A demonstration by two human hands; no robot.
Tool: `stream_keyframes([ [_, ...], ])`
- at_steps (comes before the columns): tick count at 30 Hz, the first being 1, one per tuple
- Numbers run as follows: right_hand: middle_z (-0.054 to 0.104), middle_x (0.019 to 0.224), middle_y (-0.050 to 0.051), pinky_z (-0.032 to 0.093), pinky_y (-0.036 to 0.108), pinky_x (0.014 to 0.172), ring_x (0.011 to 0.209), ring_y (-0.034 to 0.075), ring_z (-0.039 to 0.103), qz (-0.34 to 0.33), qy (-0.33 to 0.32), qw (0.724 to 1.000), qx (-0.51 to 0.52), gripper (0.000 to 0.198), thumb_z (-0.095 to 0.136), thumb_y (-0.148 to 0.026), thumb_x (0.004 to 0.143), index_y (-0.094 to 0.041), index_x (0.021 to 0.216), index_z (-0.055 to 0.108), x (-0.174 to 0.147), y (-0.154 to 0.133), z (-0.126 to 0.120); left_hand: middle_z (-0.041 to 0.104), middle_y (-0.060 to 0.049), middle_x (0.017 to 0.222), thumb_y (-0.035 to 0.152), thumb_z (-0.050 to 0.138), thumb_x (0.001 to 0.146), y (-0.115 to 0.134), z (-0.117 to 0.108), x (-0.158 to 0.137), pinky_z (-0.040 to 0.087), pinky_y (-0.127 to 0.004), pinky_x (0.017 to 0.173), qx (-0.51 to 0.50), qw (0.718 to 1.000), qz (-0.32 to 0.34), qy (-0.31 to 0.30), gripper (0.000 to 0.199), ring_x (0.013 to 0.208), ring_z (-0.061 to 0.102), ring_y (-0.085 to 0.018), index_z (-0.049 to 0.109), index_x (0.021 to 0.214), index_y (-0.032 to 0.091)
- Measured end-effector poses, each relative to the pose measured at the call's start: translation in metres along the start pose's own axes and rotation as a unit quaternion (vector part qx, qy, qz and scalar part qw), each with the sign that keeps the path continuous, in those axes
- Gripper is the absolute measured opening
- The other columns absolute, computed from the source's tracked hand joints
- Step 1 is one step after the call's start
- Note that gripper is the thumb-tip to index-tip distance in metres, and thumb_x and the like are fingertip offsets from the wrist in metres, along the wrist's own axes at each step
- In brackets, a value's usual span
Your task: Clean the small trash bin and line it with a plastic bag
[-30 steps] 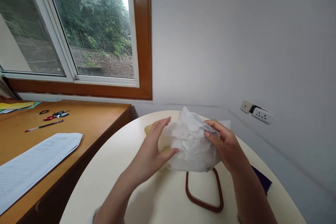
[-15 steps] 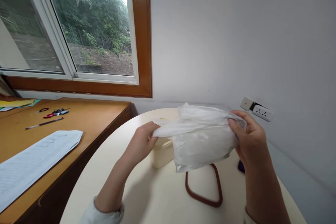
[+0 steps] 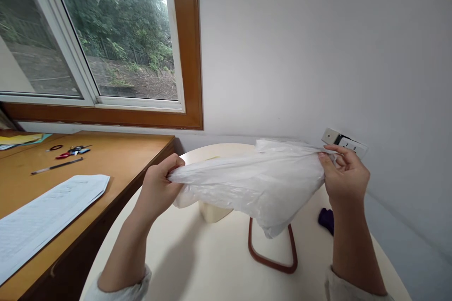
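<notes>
A thin white plastic bag [image 3: 254, 178] is stretched between my two hands above the round table. My left hand [image 3: 160, 188] is closed round its left end. At the upper right corner, my right hand [image 3: 344, 174] pinches the bag between thumb and fingers. Below the bag lies a brown rounded frame-like loop [image 3: 271, 263], its far part covered by the plastic. Behind the bag, a cream-coloured box-like container [image 3: 214, 212] stands on the table, mostly hidden.
The cream round table [image 3: 219, 268] stands against the wall. A dark purple item [image 3: 326, 220] lies near my right forearm. To the left, a wooden desk [image 3: 141, 150] holds papers [image 3: 52, 211], a pen [image 3: 58, 166] and keys [image 3: 76, 151]. A wall socket [image 3: 353, 146] is behind my right hand.
My left hand has moved left, drawing the folded bag out into a longer, spread shape. My right hand has shifted slightly right and still holds its corner.
</notes>
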State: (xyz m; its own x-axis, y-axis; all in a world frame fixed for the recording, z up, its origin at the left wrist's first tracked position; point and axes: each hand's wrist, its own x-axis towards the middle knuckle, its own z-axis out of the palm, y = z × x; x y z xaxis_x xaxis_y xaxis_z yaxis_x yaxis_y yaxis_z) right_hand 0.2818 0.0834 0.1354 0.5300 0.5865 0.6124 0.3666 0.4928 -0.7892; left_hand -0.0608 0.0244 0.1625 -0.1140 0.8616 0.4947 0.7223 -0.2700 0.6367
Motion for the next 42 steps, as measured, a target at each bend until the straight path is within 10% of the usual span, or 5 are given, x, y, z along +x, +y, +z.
stream_keyframes([
  [11, 0.052, 0.063, 0.000, 0.039, 0.027, 0.052, 0.051, 0.011, 0.044, 0.000, 0.021, 0.997, -0.075, 0.030, 0.057, -0.034, 0.073, -0.016, 0.096, 0.061, 0.007, 0.026, -0.001, 0.050, 0.002, 0.057, 0.031, 0.048, 0.076, 0.001, -0.021, -0.004, 0.027, -0.019, 0.042, 0.028, 0.943, -0.020, -0.330, 0.019, 0.049, 0.041, -0.011, 0.059, 0.067, 0.018],
  [18, 0.062, 0.087, 0.006, 0.042, 0.035, 0.067, 0.065, 0.017, 0.052, -0.012, -0.080, 0.954, -0.287, 0.036, 0.047, -0.021, 0.070, -0.021, 0.103, 0.060, 0.008, 0.028, -0.012, 0.057, -0.006, 0.101, 0.025, 0.049, 0.076, 0.000, -0.026, 0.001, 0.045, -0.021, 0.065, -0.006, 0.975, 0.083, -0.206, 0.014, 0.088, 0.054, -0.019, 0.061, 0.081, 0.019],
  [24, 0.058, 0.117, 0.006, 0.041, 0.037, 0.088, 0.101, 0.020, 0.057, 0.026, -0.283, 0.949, -0.138, 0.036, 0.044, -0.022, 0.076, -0.024, 0.110, 0.057, -0.009, -0.002, 0.008, 0.064, -0.004, 0.100, 0.023, 0.051, 0.073, 0.006, -0.022, -0.001, 0.046, -0.025, 0.071, -0.055, 0.971, 0.047, -0.227, 0.014, 0.088, 0.058, -0.020, 0.059, 0.084, 0.020],
  [32, 0.061, 0.109, 0.007, 0.042, 0.038, 0.084, 0.099, 0.023, 0.056, 0.082, -0.592, 0.793, -0.119, 0.038, 0.050, -0.046, 0.080, -0.026, 0.111, 0.059, -0.042, -0.021, 0.036, 0.051, 0.005, 0.069, 0.012, 0.043, 0.070, 0.001, -0.017, 0.000, 0.035, -0.018, 0.054, -0.002, 0.986, 0.044, -0.158, 0.010, 0.060, 0.045, -0.010, 0.044, 0.075, 0.020],
  [42, 0.059, 0.077, 0.001, 0.040, 0.028, 0.065, 0.070, 0.015, 0.053, 0.051, -0.575, 0.800, -0.164, 0.024, 0.046, -0.023, 0.077, -0.022, 0.096, 0.060, -0.046, -0.001, 0.049, 0.048, 0.006, 0.069, 0.015, 0.040, 0.067, 0.009, -0.015, -0.003, 0.033, -0.017, 0.054, -0.008, 0.998, 0.034, -0.054, 0.008, 0.060, 0.042, -0.008, 0.042, 0.074, 0.019],
])
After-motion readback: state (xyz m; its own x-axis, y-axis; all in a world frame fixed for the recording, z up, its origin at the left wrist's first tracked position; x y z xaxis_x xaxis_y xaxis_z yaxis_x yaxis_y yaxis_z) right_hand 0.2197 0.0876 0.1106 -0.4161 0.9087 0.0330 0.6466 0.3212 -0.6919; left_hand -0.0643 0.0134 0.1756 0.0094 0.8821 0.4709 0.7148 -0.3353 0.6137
